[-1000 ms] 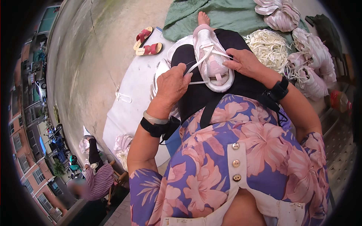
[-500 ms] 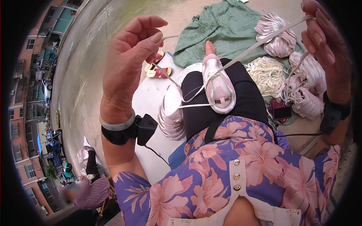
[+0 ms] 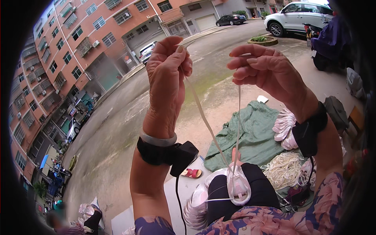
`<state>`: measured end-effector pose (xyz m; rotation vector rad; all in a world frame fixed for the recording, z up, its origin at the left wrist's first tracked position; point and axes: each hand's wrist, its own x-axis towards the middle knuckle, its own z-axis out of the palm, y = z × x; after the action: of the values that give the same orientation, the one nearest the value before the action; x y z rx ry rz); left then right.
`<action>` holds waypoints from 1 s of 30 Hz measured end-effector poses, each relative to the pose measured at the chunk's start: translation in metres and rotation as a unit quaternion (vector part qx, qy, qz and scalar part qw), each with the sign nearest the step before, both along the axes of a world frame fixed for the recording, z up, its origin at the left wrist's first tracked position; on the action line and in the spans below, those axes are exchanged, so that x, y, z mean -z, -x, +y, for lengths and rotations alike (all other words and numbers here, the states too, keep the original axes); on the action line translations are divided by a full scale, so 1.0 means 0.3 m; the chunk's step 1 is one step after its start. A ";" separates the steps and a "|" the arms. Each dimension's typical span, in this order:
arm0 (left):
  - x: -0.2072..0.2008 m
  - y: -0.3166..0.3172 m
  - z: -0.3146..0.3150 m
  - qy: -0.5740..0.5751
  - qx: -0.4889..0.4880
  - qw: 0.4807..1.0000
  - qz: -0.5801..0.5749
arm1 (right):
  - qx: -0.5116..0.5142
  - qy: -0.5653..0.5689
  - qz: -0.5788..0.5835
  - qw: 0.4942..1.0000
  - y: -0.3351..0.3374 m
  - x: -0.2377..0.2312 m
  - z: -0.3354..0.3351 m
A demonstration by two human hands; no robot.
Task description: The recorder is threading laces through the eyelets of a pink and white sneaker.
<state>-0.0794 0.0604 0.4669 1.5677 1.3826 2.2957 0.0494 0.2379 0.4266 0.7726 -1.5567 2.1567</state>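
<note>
A pink and white shoe piece (image 3: 239,187) rests on my black-trousered knee (image 3: 261,192). Two strands of flat white lace (image 3: 207,125) run up from it. My left hand (image 3: 168,76) is raised high and pinches one lace end between thumb and fingers. Beside it, my right hand (image 3: 266,72) pinches the other end at about the same height. Both strands are pulled taut. Each wrist carries a black strap with a small device (image 3: 184,156).
On the ground lie a green cloth (image 3: 254,133), a heap of white laces (image 3: 284,170), stacked pale shoe pieces (image 3: 284,126) and a red sandal (image 3: 192,173). More stacked pieces (image 3: 196,205) sit by my knee. A white car (image 3: 297,15) and covered scooter (image 3: 337,39) stand behind.
Both hands rose from the shoe piece on my knee to face height, drawing the lace ends up and closer together. The view tilted up toward the street.
</note>
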 end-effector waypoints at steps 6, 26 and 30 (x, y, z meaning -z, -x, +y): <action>-0.138 -0.018 0.045 -0.062 -0.009 0.997 0.045 | 0.176 -0.092 0.003 0.980 0.080 -0.045 -0.061; 0.175 -0.018 0.139 0.028 -0.015 0.999 0.004 | 0.190 -0.038 -0.026 0.981 0.175 0.092 -0.021; 0.192 -0.016 0.150 0.045 -0.015 0.999 0.008 | 0.198 -0.023 -0.016 0.980 0.181 0.105 -0.014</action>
<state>-0.0746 0.1054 0.4093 1.5535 1.5001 2.2079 -0.0048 0.2335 0.3952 0.3982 -1.6198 1.8548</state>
